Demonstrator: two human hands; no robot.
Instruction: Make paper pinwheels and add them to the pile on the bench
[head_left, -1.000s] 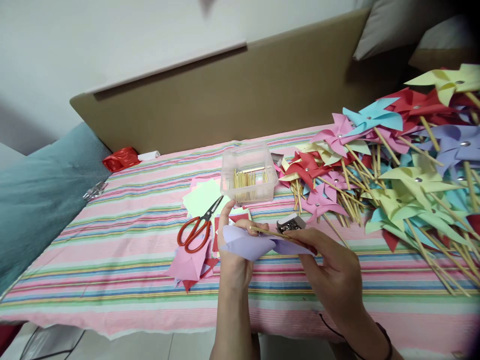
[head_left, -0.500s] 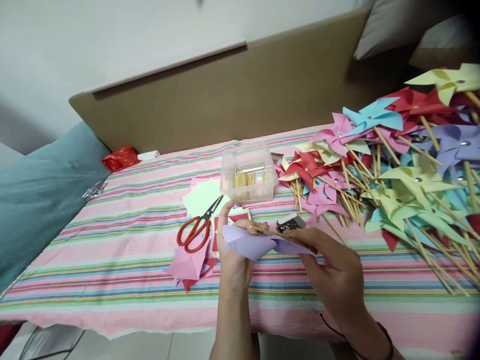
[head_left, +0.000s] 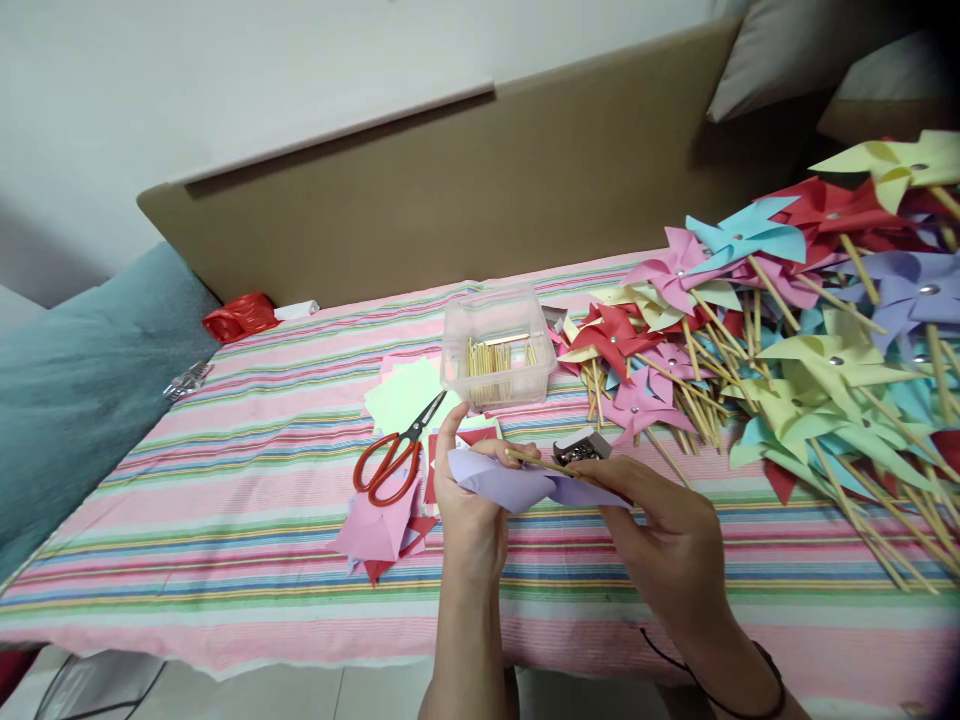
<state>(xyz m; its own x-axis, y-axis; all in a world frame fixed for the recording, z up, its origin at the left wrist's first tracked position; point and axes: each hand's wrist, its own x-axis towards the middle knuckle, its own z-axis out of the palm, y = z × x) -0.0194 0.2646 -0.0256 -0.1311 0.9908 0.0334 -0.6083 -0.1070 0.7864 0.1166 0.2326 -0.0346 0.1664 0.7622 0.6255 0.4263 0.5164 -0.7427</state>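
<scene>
Soft, even light here, shadow lying under the pale cushion (head_left: pixel 776 60)! Wide-angle stretch at the sides, black filling the top-right corner

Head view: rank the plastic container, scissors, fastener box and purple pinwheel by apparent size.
1. Clear plastic container
2. Red-handled scissors
3. Small fastener box
Unranked: purple paper pinwheel, long but thin, apparently nearer the camera.

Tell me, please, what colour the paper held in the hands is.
The paper is pale purple; it shows best in the head view, the only one.
</scene>
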